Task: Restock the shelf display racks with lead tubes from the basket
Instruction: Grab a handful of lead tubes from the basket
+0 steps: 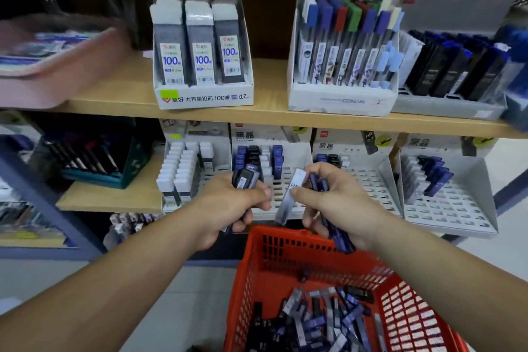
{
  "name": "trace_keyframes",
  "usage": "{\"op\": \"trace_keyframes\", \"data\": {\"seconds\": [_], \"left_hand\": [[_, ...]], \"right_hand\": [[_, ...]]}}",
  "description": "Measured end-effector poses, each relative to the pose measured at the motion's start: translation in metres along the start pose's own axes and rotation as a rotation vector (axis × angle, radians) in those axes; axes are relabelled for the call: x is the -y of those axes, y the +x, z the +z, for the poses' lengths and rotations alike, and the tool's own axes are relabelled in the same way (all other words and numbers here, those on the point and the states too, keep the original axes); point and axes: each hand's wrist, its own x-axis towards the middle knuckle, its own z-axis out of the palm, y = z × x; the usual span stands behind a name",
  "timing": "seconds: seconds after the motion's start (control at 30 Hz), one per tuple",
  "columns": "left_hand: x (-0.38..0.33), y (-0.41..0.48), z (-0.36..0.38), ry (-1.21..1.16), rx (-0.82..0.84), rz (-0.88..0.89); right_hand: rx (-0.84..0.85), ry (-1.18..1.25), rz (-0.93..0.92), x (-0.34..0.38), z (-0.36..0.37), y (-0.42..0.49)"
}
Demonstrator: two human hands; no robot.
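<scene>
Red basket (258,263): loose lead tubes (317,320) | hands: left hand (228,204), right hand (335,203) each grip tubes

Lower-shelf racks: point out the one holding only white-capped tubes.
The leftmost rack, just beyond the left hand: its tubes all have white caps, while the other three racks also show blue ones.
</scene>
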Motion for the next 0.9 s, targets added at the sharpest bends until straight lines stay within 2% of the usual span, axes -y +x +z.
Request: {"op": "trace_keyframes", "data": {"seconds": [0.13,0.2,0.37,0.63,0.77,0.9], "left_hand": [[0.013,0.012,-0.017,0.126,-0.09,-0.025],[0.016,0.013,-0.018,0.129,-0.052,-0.083],[0.017,0.005,-0.014,0.217,0.129,-0.149],[0.027,0.007,-0.024,0.094,0.147,-0.14],[0.027,0.008,-0.026,0.091,0.148,-0.147],[0.027,0.01,-0.025,0.083,0.086,-0.134]], "right_hand": [[-0.141,-0.142,-0.205,-0.008,0.001,0.023],[-0.176,-0.142,-0.27,-0.013,0.003,0.034],[-0.095,-0.13,-0.299,-0.027,0.012,0.053],[-0.016,-0.295,-0.32,-0.049,0.015,0.073],[0.031,-0.451,-0.425,-0.052,0.014,0.075],[-0.047,-0.606,-0.479,-0.059,0.016,0.081]]}}
